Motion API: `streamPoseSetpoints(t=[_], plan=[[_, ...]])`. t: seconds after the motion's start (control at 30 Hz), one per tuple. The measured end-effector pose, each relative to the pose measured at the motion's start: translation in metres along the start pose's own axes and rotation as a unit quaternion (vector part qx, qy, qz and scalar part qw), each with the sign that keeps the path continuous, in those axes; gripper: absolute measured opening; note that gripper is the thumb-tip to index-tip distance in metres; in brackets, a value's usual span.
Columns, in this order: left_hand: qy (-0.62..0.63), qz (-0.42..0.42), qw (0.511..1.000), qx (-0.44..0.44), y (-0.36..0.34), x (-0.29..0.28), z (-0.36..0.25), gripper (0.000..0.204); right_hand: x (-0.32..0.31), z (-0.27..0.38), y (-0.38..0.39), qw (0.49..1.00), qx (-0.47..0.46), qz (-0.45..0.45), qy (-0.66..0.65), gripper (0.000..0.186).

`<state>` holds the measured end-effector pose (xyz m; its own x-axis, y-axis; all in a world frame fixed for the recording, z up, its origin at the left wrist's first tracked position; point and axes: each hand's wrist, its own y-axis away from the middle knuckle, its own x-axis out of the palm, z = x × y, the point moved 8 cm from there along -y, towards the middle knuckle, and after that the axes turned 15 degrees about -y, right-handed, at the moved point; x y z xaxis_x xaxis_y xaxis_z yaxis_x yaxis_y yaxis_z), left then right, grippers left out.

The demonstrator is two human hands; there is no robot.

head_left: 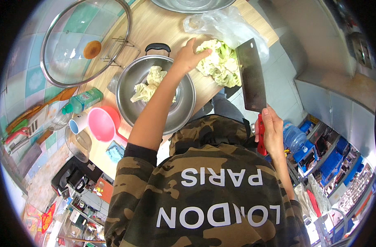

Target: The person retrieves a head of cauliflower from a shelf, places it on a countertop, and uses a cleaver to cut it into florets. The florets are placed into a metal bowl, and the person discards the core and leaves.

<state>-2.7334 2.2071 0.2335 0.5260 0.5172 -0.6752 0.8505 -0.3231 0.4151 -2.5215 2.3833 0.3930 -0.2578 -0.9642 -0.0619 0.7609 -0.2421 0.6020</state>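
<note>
My left hand (190,56) grips the left side of a pale cauliflower head (220,66) on the wooden table (146,26), its thumb lying over the florets. My right hand (269,131) holds a cleaver (251,76) by its red handle, the dark blade upright along the right side of the cauliflower. A steel pan (183,103) with a black handle holds cauliflower pieces (155,76) beneath and left of my left forearm.
Around the table are a crumpled plastic bag (212,24), steel tray (192,4), leaning glass lid (68,37), green bottle (83,101), pink dipper (103,123), white cup (78,123) and blue cloth (116,152). Shelves with a water jug (295,136) stand right.
</note>
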Motion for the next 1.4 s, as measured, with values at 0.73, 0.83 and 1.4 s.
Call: streamPoseSetpoints(t=[0.73,0.83,1.4], plan=[[-0.058,-0.113,0.985,0.115,0.074,0.01,-0.062,0.083,0.036,-0.016,0.015,0.979,-0.023,-0.049,0.195,0.042],[-0.035,-0.084,0.988,0.124,0.073,0.014,-0.057,0.083,0.039,-0.017,0.014,0.962,-0.038,-0.055,0.265,0.04],[0.184,-0.119,0.975,0.044,0.103,-0.051,0.002,0.081,0.019,-0.013,0.018,0.992,-0.069,-0.078,0.077,0.044]])
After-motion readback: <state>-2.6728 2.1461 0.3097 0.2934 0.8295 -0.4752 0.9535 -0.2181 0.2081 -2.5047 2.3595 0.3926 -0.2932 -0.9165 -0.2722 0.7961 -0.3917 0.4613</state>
